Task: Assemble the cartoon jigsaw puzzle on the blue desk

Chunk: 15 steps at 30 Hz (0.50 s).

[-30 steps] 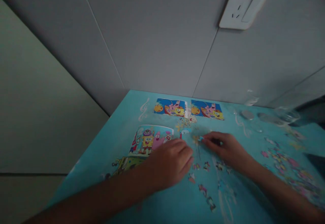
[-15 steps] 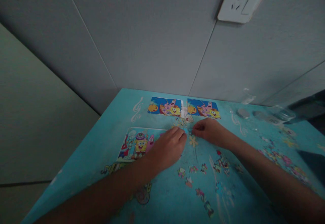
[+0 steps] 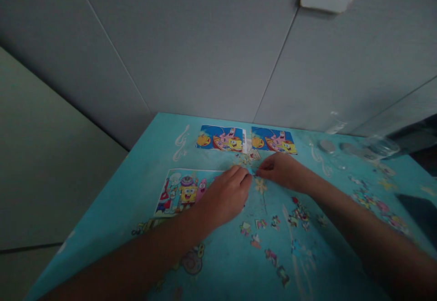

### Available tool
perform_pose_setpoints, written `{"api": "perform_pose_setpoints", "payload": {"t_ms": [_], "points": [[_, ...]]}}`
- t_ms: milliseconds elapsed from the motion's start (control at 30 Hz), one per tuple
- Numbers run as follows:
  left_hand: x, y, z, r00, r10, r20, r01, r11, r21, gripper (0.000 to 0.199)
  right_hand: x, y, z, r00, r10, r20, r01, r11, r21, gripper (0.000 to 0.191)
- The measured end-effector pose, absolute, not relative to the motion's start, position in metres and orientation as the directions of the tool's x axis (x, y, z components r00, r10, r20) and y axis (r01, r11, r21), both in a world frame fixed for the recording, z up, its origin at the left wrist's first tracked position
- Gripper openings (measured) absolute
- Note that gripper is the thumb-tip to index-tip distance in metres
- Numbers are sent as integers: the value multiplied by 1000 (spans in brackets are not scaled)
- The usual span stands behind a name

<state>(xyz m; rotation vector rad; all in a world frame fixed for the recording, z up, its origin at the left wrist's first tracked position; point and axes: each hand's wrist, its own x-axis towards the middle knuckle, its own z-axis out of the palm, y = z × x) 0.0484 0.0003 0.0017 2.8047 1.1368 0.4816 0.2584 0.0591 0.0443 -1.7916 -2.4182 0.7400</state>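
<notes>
My left hand [image 3: 230, 194] is closed in a pinch at the right side of a cartoon picture sheet [image 3: 187, 194], covering part of it. A small light-blue jigsaw puzzle piece [image 3: 250, 170] shows at its fingertips. Facing it, my right hand [image 3: 282, 172] pinches a small piece at its thumb and fingertips, close to the left one; its print is too small to read. The two sets of fingertips nearly meet. Just behind them lie several loose puzzle pieces [image 3: 243, 158]. More scattered pieces [image 3: 261, 224] and a small pile [image 3: 299, 214] lie nearer me, between the forearms.
Two blue cartoon cards [image 3: 221, 138] lie at the back of the turquoise table [image 3: 136, 191], by the wall. Clear jars [image 3: 380, 148] and round lids [image 3: 327, 146] stand back right. Past my right forearm are more pieces [image 3: 382, 206] and a dark flat object [image 3: 418, 214].
The camera view has shifted slightly. Both hands stay near the same spot, and their fingertips have come a little closer together.
</notes>
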Motion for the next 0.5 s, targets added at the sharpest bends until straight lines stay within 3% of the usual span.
{"api": "perform_pose_setpoints", "payload": {"t_ms": [233, 500], "points": [[49, 1, 0, 674, 693, 254, 676, -718, 166, 29, 256, 67, 46, -336, 901, -273, 921, 254, -295, 28], [51, 1, -2, 666, 700, 259, 695, -708, 126, 32, 260, 58, 38, -308, 936, -168, 912, 241, -332, 19]]}}
